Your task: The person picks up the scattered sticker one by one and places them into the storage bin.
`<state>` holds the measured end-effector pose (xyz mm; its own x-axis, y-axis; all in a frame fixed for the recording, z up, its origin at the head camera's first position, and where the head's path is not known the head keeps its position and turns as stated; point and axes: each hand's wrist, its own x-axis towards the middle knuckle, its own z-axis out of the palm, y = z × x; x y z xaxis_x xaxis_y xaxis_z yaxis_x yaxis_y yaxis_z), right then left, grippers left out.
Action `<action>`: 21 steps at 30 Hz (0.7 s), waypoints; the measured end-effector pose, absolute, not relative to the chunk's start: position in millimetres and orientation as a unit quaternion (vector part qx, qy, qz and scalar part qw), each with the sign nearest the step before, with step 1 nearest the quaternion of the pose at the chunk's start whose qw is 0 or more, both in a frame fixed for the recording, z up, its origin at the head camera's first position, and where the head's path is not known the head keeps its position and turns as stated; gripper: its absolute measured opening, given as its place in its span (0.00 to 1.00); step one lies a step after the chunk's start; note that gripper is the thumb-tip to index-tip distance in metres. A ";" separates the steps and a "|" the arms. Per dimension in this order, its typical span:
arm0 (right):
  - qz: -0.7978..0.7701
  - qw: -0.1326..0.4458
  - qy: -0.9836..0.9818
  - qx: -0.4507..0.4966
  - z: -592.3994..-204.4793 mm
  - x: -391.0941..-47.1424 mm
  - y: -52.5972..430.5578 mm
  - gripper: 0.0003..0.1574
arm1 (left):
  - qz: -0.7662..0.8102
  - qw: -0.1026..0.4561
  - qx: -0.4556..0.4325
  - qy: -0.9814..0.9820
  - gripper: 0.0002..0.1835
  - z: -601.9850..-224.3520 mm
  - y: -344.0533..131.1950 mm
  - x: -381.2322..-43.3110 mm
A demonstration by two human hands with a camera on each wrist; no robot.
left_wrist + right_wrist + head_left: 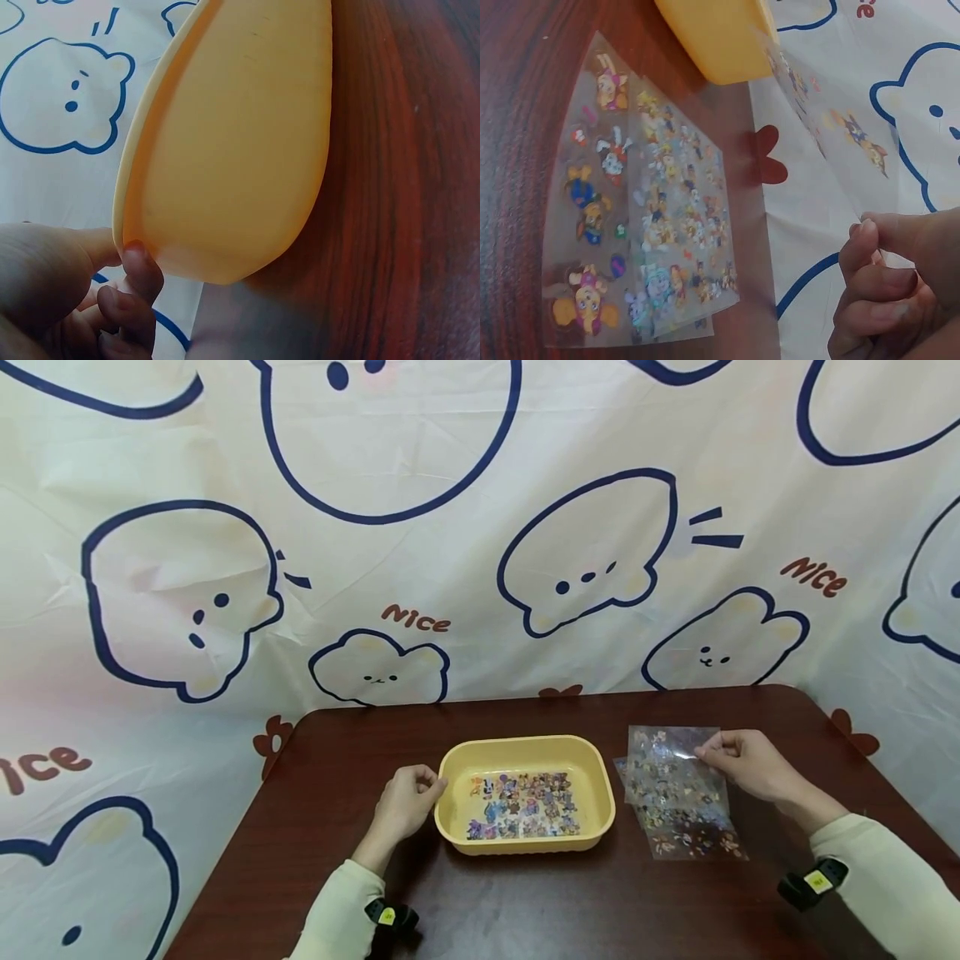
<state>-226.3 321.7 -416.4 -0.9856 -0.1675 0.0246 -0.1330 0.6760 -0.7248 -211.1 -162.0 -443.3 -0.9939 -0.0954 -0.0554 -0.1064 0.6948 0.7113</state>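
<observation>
A pale cloth (465, 568) with blue outlined characters is hanging behind the yellow tray (517, 744), and a dark reddish-brown table (555, 902) is spreading beneath it. Inside the tray, clear printed sheeting (522, 806) is lying flat, covered in small cartoon figures; its layers are too indistinct to count. To the tray's right, a pile of clear sheets (592, 225) is resting on the table, edges overlapping unevenly. Also to the tray's right, one clear sheet (847, 150) is standing raised, apart from the pile in the right wrist view.

Handling this single sheet seems to be the step in hand. Doing it well would mean gripping only a margin, tilting gently so the thin film is not creasing, and checking that no neighbour is clinging to it.

At the tray's left end, the left hand (402, 802) is pinching the rim between thumb and fingers; a light grip should be enough for steadying it, since tugging could be sliding the tray. Out to the tray's right, the right hand (750, 764) is pinching the raised sheet by its edge between thumb and fingertip, while most of that sheet is extending from the hand towards the tray
</observation>
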 end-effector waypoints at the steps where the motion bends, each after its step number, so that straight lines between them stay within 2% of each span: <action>1: -0.395 0.021 0.915 -0.082 -415.3 -226.6 321.2 0.20 | 0.387 0.006 -0.054 0.920 0.11 -443.3 -162.0 -211.2; 21: -0.420 0.032 0.902 -0.096 -405.7 -230.8 301.9 0.21 | 0.383 0.009 -0.054 0.922 0.11 -443.8 -162.1 -211.0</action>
<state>-230.8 301.9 -405.7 -0.9797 -0.1991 0.0228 -0.1455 0.6283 -0.7643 -211.0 -162.1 -443.8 -0.9939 -0.0936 -0.0581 -0.1072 0.7007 0.7053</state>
